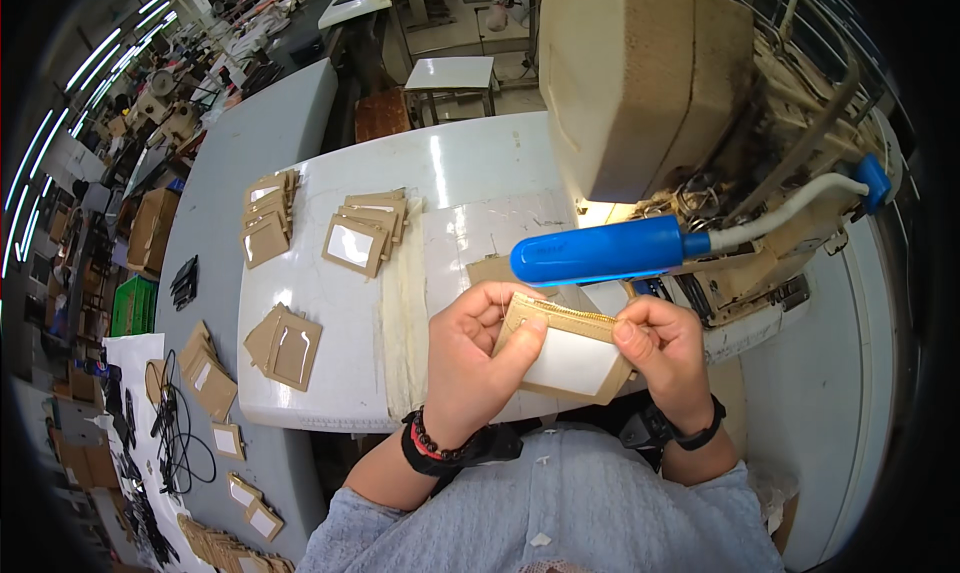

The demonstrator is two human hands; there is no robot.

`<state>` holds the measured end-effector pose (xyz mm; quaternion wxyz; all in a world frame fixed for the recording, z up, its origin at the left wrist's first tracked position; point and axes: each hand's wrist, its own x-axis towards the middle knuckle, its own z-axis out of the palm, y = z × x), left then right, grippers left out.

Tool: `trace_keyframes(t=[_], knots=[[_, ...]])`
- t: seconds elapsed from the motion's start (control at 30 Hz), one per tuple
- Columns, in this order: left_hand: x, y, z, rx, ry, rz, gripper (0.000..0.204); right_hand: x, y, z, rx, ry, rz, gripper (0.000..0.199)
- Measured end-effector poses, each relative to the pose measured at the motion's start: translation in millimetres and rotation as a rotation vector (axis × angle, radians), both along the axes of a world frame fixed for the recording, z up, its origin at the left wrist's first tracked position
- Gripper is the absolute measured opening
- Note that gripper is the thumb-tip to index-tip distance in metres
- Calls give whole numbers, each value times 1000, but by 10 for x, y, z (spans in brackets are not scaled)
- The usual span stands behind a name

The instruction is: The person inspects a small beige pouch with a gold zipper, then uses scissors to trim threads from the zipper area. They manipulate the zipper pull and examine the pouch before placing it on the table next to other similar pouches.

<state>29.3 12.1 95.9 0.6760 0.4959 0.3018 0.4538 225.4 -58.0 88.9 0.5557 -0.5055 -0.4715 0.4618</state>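
Left hand (465,358) and right hand (668,353) fingers (522,351) pinched a tan pouch (572,361), frame centre; zip (570,312) appeared attached, stitching indistinct; similar pieces (290,355) lay left.

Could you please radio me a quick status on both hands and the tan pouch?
Left hand and right hand both gripping tan pouch. Gold zipper along its far edge. Blue gooseneck fixture just beyond, not covering pouch.

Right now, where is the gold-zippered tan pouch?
In the head view, the tan pouch is right of centre, held between the left hand and right hand, below the blue cylinder.
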Motion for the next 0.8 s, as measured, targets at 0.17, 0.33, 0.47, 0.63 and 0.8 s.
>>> trace_keyframes(t=[0.17, 0.33, 0.47, 0.63, 0.8], knots=[[-11, -4, 24, 2, 24, 12, 19, -26, -12, 35, 17, -41, -23, 17], [-3, -19, 31, -1, 52, 46, 17, -63, -19, 60, 28, -60, -32, 17], [50, -10, -5, -1, 97, 95, 14, -92, -19, 56, 17, -58, -44, 18], [44, -17, 15, -15, 61, 81, 16, -104, 5, 42, 1, -6, -43, 19], [16, -12, -10, 0, -43, 31, 16, -107, -4, 43, -5, 33, -36, 20]])
